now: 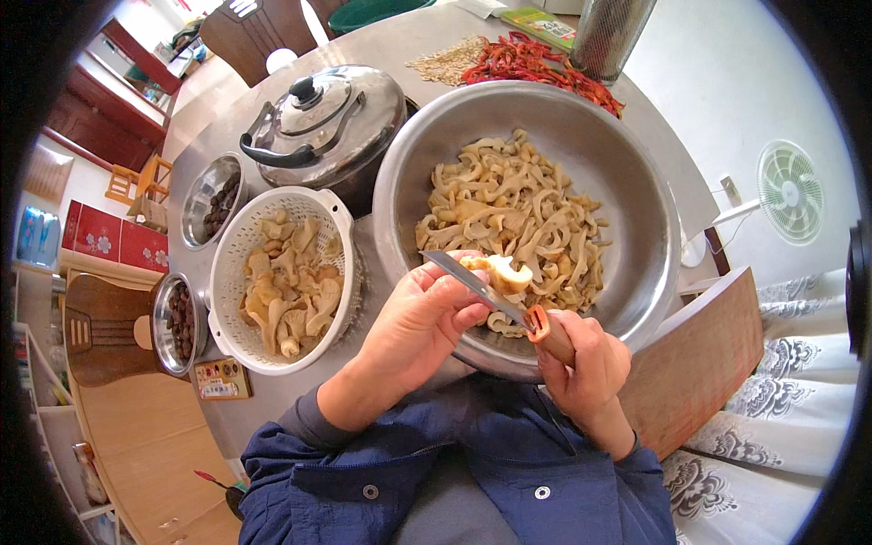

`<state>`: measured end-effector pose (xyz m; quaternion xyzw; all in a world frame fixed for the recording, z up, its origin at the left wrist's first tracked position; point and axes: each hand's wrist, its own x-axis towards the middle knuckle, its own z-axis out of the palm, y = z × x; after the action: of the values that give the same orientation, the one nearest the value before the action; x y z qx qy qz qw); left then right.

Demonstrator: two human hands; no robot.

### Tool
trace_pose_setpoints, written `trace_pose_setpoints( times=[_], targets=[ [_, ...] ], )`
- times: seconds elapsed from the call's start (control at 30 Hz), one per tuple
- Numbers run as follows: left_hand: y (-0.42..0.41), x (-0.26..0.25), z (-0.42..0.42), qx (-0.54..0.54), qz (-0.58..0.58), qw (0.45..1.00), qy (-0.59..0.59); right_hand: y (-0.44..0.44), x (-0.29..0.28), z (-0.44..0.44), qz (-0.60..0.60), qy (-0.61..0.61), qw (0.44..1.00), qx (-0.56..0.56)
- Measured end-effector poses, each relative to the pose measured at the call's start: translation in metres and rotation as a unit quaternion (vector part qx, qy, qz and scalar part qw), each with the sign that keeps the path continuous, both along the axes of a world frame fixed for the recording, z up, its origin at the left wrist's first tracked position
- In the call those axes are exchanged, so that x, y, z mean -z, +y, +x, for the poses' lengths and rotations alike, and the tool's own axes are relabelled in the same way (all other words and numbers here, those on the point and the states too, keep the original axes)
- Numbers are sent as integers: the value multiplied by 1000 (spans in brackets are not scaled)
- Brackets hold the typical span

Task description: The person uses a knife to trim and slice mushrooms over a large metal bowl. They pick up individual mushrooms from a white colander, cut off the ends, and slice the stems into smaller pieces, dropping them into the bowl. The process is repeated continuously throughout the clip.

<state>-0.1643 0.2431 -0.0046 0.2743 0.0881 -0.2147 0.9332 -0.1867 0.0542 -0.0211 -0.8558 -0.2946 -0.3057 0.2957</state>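
My left hand [419, 317] grips a pale piece of mushroom [507, 274] over the near rim of a wide stainless steel basin [630, 225]. In my right hand [589, 361] is a knife [470, 278], held by its wooden handle with an orange-red collar. Its blade points up and left, lying across the front of my left fingers, close to the mushroom piece. Sliced mushroom strips [511, 211] are heaped in the basin. Left of it stands a white plastic colander [228, 272] of larger mushroom pieces [293, 300].
Behind the colander sits a lidded steel pot [327, 122]. Two metal bowls [235, 160] [162, 300] of dark round items stand at the left. Dried red chillies [518, 61] and pale seeds [446, 60] lie beyond the basin, near a mesh cylinder [610, 37]. A wooden board [695, 361] is at right.
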Motion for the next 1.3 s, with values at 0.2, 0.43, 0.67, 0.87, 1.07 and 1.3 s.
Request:
trace_pose_setpoints(
  times=[0.2,0.43,0.67,0.87,1.07,1.3],
  targets=[
    [-2,-9,-3,0,-10,1000,-6,3,0,-4,-20,6,1000,20],
    [1,-9,-8,23,18,999,-24,2,1,-4,-7,-3,1000,22],
    [2,-15,-9,25,-25,999,-17,2,-6,-5,-24,-1,1000,17],
    [2,-19,-12,26,9,1000,-10,2,-5,-5,-30,-12,999,24],
    [5,-23,-14,43,37,998,-11,3,-6,-5,-33,-17,999,22],
    [3,-27,-14,0,85,996,-18,5,-7,-6,-29,0,999,26]
  ],
)
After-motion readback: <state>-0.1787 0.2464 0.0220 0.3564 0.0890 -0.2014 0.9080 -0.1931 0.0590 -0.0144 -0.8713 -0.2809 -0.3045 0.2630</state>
